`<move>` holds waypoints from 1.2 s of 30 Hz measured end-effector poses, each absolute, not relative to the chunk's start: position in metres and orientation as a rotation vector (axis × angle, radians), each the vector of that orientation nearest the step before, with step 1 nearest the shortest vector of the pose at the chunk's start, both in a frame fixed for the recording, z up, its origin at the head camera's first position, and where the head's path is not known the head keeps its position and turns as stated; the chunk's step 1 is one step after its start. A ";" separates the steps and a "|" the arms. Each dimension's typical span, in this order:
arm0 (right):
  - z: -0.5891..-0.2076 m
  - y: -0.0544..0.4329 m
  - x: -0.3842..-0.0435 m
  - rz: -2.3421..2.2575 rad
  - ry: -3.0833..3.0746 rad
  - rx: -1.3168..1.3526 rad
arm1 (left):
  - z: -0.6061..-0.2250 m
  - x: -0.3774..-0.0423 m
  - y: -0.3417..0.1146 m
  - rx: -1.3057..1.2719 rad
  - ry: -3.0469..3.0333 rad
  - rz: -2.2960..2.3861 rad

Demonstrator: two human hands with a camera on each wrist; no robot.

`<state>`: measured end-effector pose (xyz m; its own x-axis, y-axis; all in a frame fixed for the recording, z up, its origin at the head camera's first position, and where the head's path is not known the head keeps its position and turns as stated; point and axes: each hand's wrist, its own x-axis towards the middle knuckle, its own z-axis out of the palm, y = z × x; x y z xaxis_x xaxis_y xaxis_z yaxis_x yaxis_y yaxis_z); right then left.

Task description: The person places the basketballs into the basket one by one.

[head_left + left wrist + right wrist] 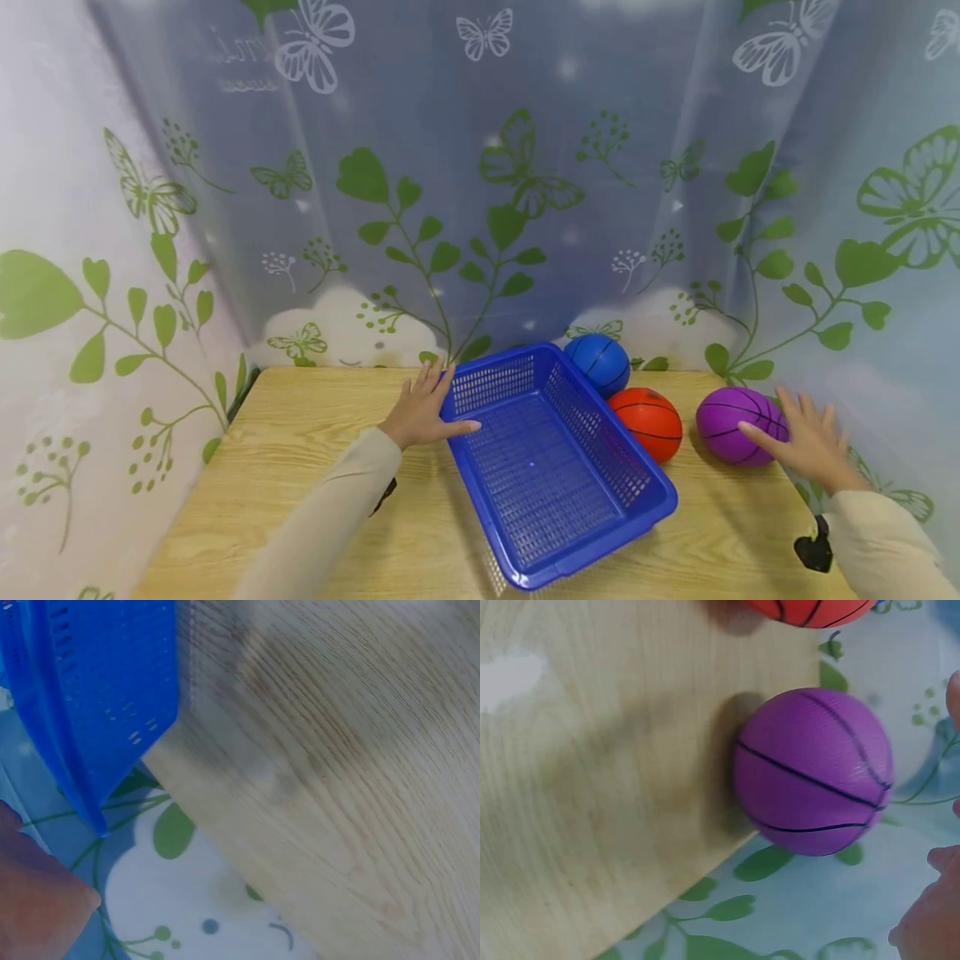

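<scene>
Purple ball [727, 423], one: placed on the wooden table [285, 425], close to its right edge; round, so no long axis is presented. It is set just inward, to the left, of the right hand [813, 446], the nearer of the two. That hand is held with fingers spread wide, nothing gripped; its thumb is seen across the ball from the head, but a gap is shown in the right wrist view. Blue basket [540, 467], one: placed between the hands, its long axis slanted from far left to near right. Its left rim is flanked by the left hand [423, 412], likewise spread wide and holding nothing; whether it is touched cannot be told. Red ball [651, 421] and blue ball [600, 364]: ranged along the basket's right side, the red being nearer the purple.
</scene>
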<state>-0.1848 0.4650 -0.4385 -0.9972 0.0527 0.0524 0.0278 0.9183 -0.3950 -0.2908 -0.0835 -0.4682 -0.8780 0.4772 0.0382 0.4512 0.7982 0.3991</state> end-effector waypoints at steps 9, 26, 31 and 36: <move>-0.458 0.470 -0.188 0.679 -3.012 -0.160 | -0.481 -0.295 -0.078 0.662 2.920 0.698; -0.497 0.463 -0.201 0.852 -2.828 -0.283 | -0.497 -0.297 -0.069 0.648 2.992 0.600; -0.503 0.458 -0.205 0.896 -2.774 -0.332 | -0.503 -0.298 -0.069 0.644 3.019 0.525; -0.505 0.456 -0.208 0.947 -2.747 -0.413 | -0.502 -0.297 -0.068 0.644 3.018 0.551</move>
<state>-0.2076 0.4563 -0.5052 -0.9395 0.3269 0.1020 0.1946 0.7548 -0.6265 -0.2974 -0.0677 -0.5022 -0.9156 0.3968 0.0654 0.3943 0.8537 0.3401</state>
